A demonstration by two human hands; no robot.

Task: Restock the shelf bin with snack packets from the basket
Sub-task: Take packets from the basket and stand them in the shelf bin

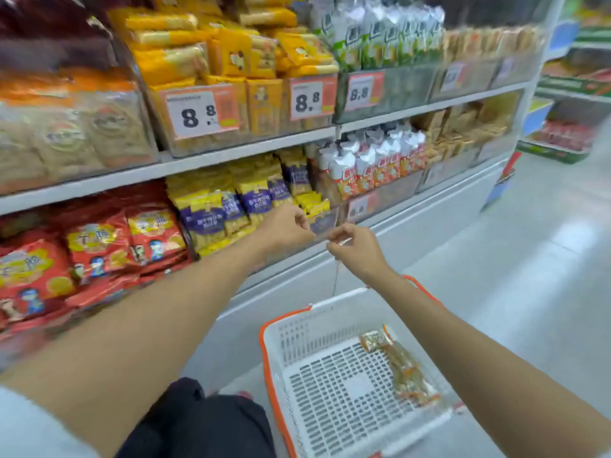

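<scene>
The white basket (334, 312) with an orange rim stands on the floor below the shelf. One clear snack packet with orange contents (401, 368) lies in its right side. Both hands are raised at the front corner of the clear shelf bin (325, 223), which holds yellow and purple packets (211, 213). My left hand (284, 229) and my right hand (355, 249) each pinch a thin clear plastic piece (335, 276) between them; its edge hangs down toward the basket. Blur hides what this piece is.
Red packets (99, 249) fill the bin to the left, white and orange packs (370, 166) the bin to the right. Upper shelf bins carry yellow packs and 8.8 price tags (198, 114). The grey aisle floor (529, 246) stretches to the right. My dark-clad knee (198, 421) is beside the basket.
</scene>
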